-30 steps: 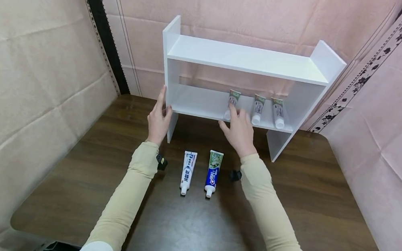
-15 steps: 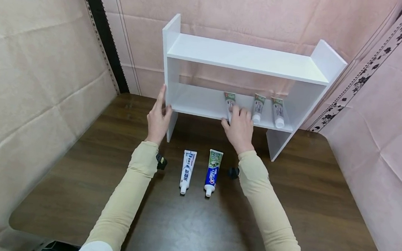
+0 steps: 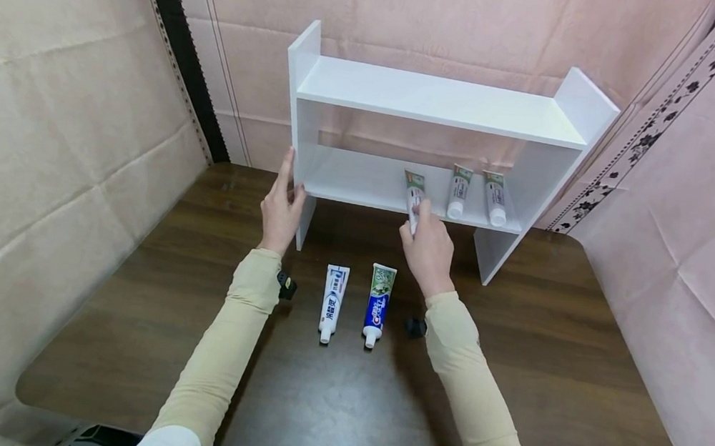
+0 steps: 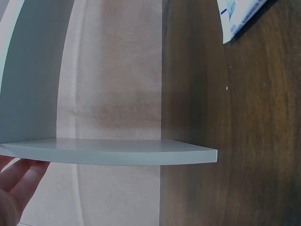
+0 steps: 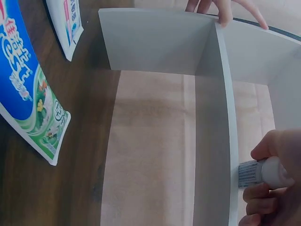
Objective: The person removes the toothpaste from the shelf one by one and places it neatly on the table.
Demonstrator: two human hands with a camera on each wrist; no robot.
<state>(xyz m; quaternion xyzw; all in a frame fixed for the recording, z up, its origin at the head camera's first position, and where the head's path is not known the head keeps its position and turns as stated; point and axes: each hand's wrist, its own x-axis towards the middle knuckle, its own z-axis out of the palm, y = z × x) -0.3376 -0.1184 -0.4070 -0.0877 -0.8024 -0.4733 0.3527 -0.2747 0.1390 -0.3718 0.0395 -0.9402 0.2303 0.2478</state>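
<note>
My right hand (image 3: 430, 253) pinches a small tube with a white cap (image 5: 275, 173) between thumb and fingers. In the head view the green-ended tube (image 3: 416, 185) leans at the front edge of the lower board of the white shelf (image 3: 434, 94). Two similar tubes, the middle one (image 3: 459, 192) and the right one (image 3: 495, 199), lie on that board to its right. My left hand (image 3: 281, 212) rests against the shelf's left side panel (image 4: 108, 151), fingers extended along its outer face. Part of the held tube is hidden by my right fingers.
On the brown table (image 3: 340, 408), in front of the shelf, lie a white-and-blue toothpaste tube (image 3: 333, 303) and a green-and-blue toothpaste tube (image 3: 379, 304). Pink cloth (image 3: 442, 16) hangs behind the shelf, and more cloth stands at both sides.
My right hand has taken hold of the leftmost small tube and drawn it forward, so its cap end is past the board's front edge. The left hand stays at the side panel.
</note>
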